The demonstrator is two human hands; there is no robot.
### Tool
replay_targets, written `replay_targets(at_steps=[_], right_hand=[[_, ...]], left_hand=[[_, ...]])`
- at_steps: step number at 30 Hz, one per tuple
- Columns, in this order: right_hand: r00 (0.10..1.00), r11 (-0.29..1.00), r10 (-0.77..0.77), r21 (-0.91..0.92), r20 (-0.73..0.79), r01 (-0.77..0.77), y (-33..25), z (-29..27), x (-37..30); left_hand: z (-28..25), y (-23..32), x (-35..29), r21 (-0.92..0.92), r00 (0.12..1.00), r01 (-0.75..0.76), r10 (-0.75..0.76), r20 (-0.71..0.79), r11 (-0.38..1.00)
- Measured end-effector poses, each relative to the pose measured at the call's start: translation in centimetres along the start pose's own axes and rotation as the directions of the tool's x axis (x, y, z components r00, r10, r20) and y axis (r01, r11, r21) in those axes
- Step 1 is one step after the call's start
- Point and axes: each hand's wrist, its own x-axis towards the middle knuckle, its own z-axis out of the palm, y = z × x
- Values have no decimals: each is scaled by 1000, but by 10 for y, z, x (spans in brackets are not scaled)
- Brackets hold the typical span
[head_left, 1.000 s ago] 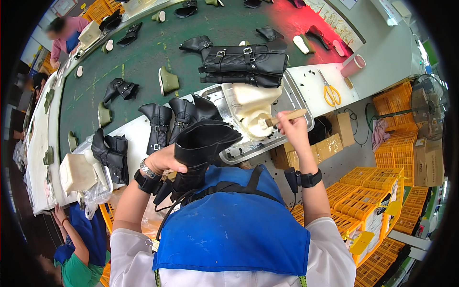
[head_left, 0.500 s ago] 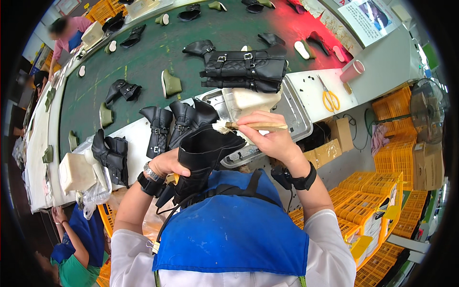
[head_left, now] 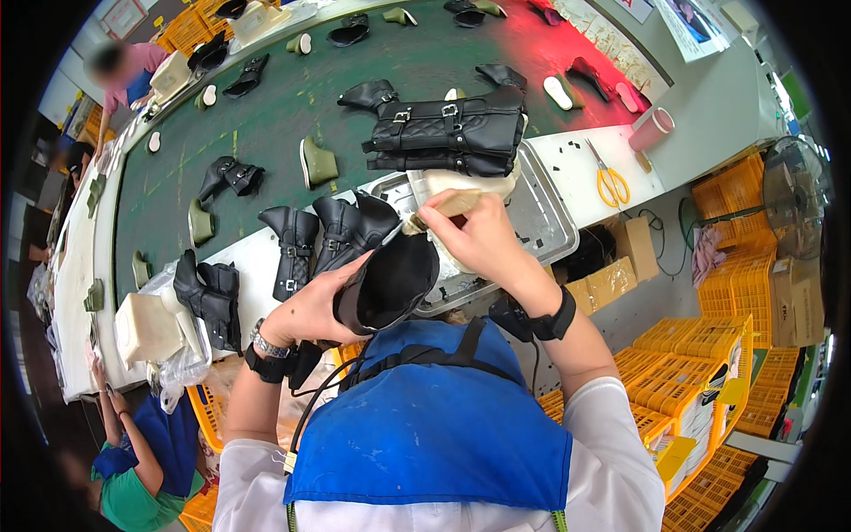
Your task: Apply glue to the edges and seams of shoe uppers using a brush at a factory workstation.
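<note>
My left hand (head_left: 306, 310) is wrapped round a black boot (head_left: 390, 282), whose shaft opening faces up; the rest of the boot is hidden. In my right hand (head_left: 476, 238) I pinch the wooden handle of a brush (head_left: 456, 204). Its pale bristles meet the far rim of the boot's opening. Just beyond stand several black buckled boots (head_left: 291, 246) on the white ledge. A metal tray (head_left: 551, 199) holds a cream-coloured tub (head_left: 496, 184), and buckled black boot shafts (head_left: 456, 124) lie across the tub.
A green conveyor belt (head_left: 266, 124) carries scattered black boots and olive wedge shoes (head_left: 317, 163). Orange-handled scissors (head_left: 612, 184) and a pink cup (head_left: 651, 130) lie to the right. Yellow crates (head_left: 683, 363) and a fan (head_left: 793, 177) stand on the right. Other people work at the left.
The boot has turned so its opening faces me more. My left hand has moved up its side, and the brush has shifted slightly left, its handle now tilted upward.
</note>
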Motion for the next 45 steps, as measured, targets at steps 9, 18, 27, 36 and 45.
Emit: replay_targets(at_steps=[9,18,27,36,45], right_hand=[[985,975,-168,-141,22,170,5,21,26],[980,965,-164,-186,110,183,2,21,29],[999,1000,30,-1,25,-30,-6,7,29],[999,999,15,36,-39,-13,-2,18,12],[994,996,-58,65,-87,64,11,29,21]], left_hand=[[41,-18,2,421,865,5,207,-456,907],[54,-41,5,464,685,107,273,-676,879],[48,-43,9,534,641,187,310,-702,824],[43,-37,12,529,641,213,291,-710,822],[42,-38,12,537,691,155,298,-659,829]])
